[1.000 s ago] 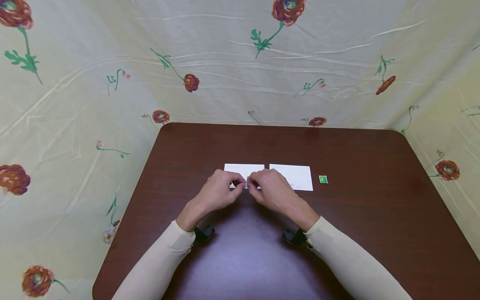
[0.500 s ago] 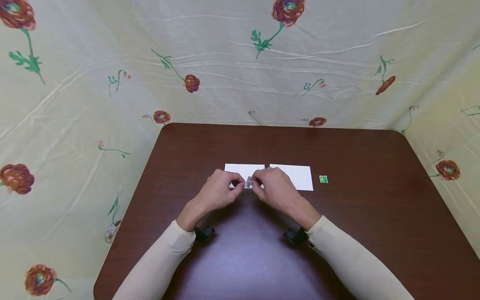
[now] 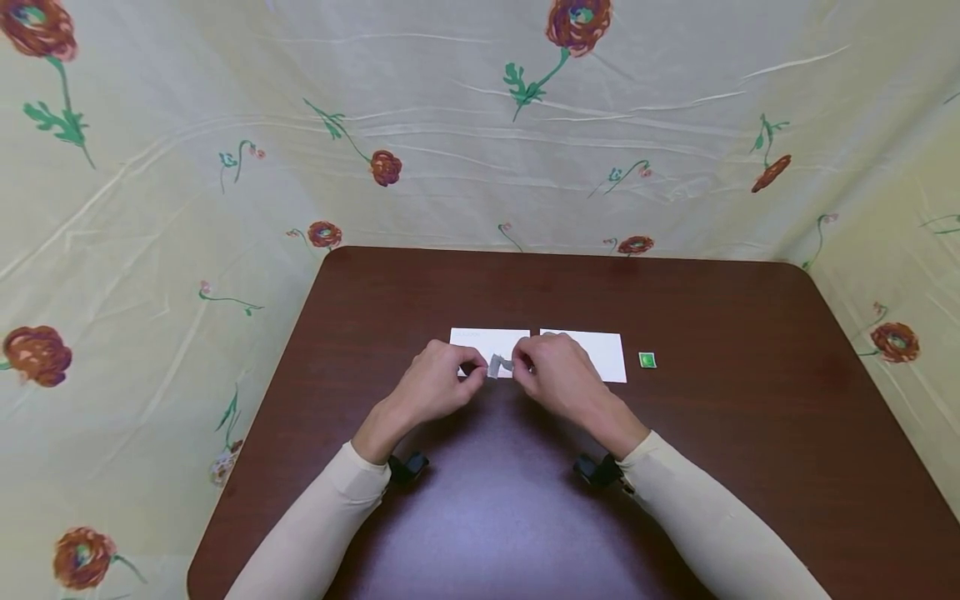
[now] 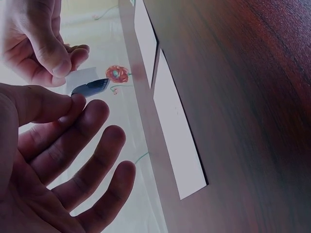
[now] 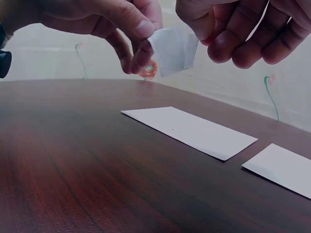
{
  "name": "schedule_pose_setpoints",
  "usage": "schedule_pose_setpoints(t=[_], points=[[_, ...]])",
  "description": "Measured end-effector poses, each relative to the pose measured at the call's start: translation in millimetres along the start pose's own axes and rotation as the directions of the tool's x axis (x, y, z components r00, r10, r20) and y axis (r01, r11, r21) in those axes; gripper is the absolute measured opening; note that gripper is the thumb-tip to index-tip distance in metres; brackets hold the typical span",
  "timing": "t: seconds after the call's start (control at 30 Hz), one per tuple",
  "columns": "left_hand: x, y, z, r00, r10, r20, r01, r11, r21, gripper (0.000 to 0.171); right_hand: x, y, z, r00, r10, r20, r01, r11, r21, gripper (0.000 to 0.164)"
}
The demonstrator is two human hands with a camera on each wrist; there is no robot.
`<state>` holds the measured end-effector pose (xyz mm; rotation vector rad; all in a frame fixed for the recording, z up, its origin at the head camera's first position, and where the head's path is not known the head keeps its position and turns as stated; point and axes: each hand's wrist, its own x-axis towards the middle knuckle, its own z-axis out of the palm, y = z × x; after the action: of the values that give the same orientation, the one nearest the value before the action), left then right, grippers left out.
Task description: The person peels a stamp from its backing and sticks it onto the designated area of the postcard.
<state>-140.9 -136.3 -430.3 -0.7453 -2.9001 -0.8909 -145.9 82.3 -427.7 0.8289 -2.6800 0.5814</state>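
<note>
Between my hands, above the table, is a small stamp (image 4: pixel 91 88) with a dark picture and a toothed edge. My left hand (image 3: pixel 438 379) pinches it between thumb and index finger, the other fingers spread loosely. My right hand (image 3: pixel 561 377) pinches a pale backing paper (image 4: pixel 83 74) that is bent away from the stamp. In the right wrist view the whitish underside of the pieces (image 5: pixel 170 51) shows, and I cannot tell how much still sticks together. Below lie two white envelope-like cards (image 3: pixel 480 337) (image 3: pixel 603 354), side by side.
A small green stamp (image 3: pixel 647 360) with a white border lies right of the cards. The dark brown table (image 3: pixel 720 467) has rounded far corners. Flowered cloth (image 3: pixel 450 100) hangs around it.
My right hand has drawn a little to the right, pulling the backing paper. More of the stamp and paper shows in the widened gap. My left hand has stayed nearly still.
</note>
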Motion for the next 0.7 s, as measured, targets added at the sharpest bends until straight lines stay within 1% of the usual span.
schedule_pose_setpoints(t=[0.4,0.57,0.7], points=[[-3.4,-2.7,-1.6,1.000,-0.015,-0.027,0.016,1.000,0.024,0.013,-3,17,-8,0.999,0.046,-0.008,-0.046,0.999,-0.011,0.014],[-3.3,-3.4,-2.9,0.999,-0.034,-0.031,0.034,0.999,0.019,0.013,-4,21,-10,0.999,0.052,0.014,-0.052,0.999,-0.013,0.016],[-2.7,-4.3,-3.0,0.998,-0.047,-0.028,0.048,0.999,0.018,0.013,-6,20,-9,0.999,0.040,0.035,-0.039,0.999,-0.020,0.016]])
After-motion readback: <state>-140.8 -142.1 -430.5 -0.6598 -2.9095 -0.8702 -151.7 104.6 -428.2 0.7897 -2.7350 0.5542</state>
